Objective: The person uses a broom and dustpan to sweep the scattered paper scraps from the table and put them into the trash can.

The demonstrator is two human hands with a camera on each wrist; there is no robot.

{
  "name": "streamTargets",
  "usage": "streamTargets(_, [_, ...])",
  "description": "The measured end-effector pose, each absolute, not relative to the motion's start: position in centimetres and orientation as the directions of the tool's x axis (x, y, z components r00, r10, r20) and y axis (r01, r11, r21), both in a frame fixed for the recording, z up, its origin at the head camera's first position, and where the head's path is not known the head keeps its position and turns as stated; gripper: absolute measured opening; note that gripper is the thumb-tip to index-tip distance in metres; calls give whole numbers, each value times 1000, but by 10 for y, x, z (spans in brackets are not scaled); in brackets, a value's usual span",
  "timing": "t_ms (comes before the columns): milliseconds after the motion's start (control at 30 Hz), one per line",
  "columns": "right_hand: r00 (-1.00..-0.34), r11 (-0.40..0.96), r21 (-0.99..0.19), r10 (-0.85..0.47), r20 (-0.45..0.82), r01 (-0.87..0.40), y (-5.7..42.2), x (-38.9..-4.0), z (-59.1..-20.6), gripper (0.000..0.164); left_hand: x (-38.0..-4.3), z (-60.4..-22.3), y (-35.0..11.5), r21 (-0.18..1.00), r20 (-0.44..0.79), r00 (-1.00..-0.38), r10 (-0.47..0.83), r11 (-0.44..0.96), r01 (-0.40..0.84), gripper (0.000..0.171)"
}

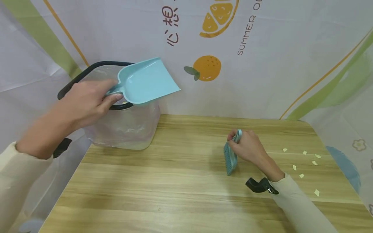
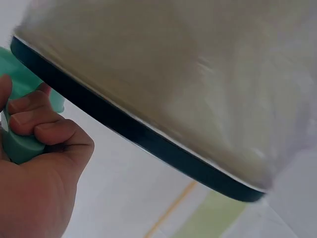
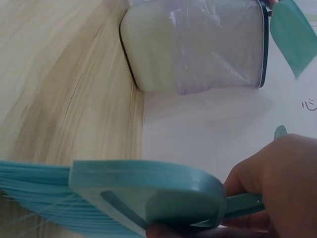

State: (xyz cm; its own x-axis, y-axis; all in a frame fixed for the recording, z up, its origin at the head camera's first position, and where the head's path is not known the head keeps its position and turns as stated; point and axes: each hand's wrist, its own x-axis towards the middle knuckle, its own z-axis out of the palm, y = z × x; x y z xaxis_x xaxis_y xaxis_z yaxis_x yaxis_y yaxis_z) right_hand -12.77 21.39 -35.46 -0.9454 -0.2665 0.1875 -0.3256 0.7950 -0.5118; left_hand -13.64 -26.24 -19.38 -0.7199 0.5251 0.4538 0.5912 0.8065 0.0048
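Observation:
A light blue dustpan (image 1: pixel 148 81) is gripped by its handle in my left hand (image 1: pixel 90 97), over the black rim of a bin lined with a clear bag (image 1: pixel 125 126). Its pan lies level or slightly tilted, the wide edge pointing right, and no scraps show on it. In the left wrist view, curled fingers (image 2: pixel 37 116) wrap the dustpan's handle beside the bin's rim (image 2: pixel 133 124). My right hand (image 1: pixel 247 145) holds a small blue hand brush (image 1: pixel 231 158) by its handle, bristles down at the table. The right wrist view shows the brush's bristles (image 3: pixel 49 198) close up.
Several small pale yellow scraps (image 1: pixel 302 175) lie scattered on the wooden table (image 1: pixel 151 191), right of my right hand. The bin stands at the table's back left corner. A printed white cloth (image 1: pixel 262 81) hangs behind the table and at its sides.

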Motion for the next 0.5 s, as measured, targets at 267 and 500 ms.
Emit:
streamTargets(267, [-948, 801, -507, -262, 183, -319, 215, -128, -354, 16, -133, -199, -232, 9, 478, -624, 618, 708, 707, 20])
streamTargets(500, [-948, 799, -510, -262, 178, -317, 215, -127, -354, 17, -130, -213, -205, 2, 519, -489, 702, 570, 821, 70])
